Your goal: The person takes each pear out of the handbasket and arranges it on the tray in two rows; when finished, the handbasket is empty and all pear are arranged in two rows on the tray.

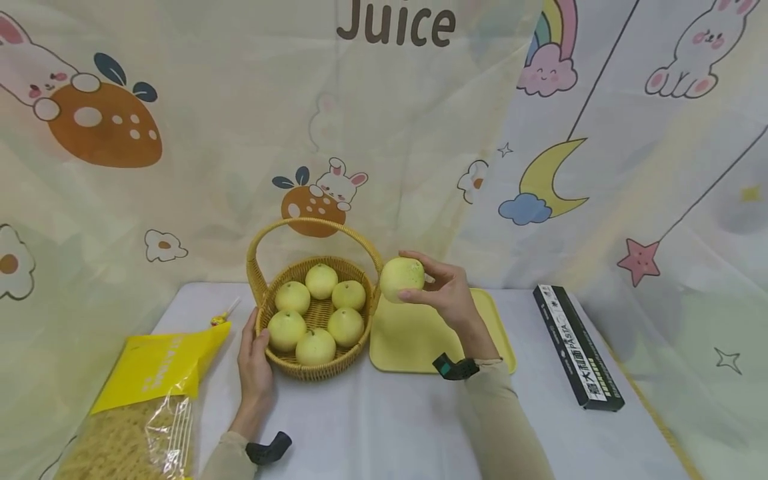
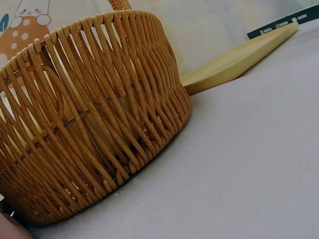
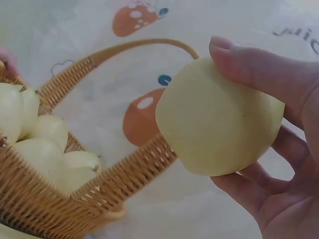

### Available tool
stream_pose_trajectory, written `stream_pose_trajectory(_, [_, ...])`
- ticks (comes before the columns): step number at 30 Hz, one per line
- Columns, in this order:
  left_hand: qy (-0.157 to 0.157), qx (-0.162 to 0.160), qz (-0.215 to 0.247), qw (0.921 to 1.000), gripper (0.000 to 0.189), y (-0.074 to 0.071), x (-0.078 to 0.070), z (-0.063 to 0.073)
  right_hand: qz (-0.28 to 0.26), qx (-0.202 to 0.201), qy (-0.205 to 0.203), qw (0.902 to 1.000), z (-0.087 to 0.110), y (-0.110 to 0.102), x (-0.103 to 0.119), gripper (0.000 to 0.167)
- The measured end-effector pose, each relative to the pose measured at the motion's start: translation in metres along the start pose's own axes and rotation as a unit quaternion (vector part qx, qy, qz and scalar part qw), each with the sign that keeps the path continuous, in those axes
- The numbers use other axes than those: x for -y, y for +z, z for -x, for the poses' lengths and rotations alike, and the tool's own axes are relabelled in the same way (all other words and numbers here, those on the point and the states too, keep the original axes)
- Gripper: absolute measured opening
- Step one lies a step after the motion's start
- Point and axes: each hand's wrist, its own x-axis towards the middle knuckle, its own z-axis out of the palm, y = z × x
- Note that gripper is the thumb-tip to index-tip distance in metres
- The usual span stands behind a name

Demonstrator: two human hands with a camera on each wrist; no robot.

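Note:
In the head view my right hand [image 1: 447,293] holds a round, pale yellow-green pear [image 1: 401,280] between thumb and fingers, just right of the basket and above the yellow tray [image 1: 390,350]. The right wrist view shows that pear [image 3: 214,119] close up, thumb on top and fingers beneath. Several similar pears [image 1: 315,347] lie in a ring inside the wicker basket [image 1: 309,375], which has a tall arched handle. My left hand [image 1: 255,367] holds the basket's left side, thumb by the rim; in the left wrist view the basket wall [image 2: 94,99] hides most of that hand.
A yellow-topped clear bag [image 1: 150,393] lies at the left, with a small wrapped lollipop [image 1: 219,320] behind it. On the right is a long black pasta box [image 1: 579,350]. A printed cloth backdrop [image 1: 408,167] hangs behind the white table [image 1: 384,427].

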Motion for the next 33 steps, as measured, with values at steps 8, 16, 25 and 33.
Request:
stream_pose_trajectory(8, [0.001,0.008,-0.005,1.0000,0.056,0.001,0.002,0.000,0.003,-0.036,0.043,0.9984,0.005,-0.020,-0.023,0.069])
stream_pose_trajectory(16, [0.003,0.001,-0.011,0.9999,0.055,0.000,0.003,0.000,0.023,-0.066,0.075,0.9948,0.002,-0.026,-0.038,0.068])
stream_pose_trajectory(25, [-0.002,0.000,-0.003,1.0000,0.056,0.001,0.003,-0.001,0.068,-0.088,0.083,0.9903,-0.002,-0.026,-0.057,0.065])
stream_pose_trajectory(33, [-0.001,-0.003,0.006,1.0000,0.056,0.001,0.000,-0.002,0.087,-0.100,0.112,0.9848,-0.005,-0.020,-0.079,0.066])
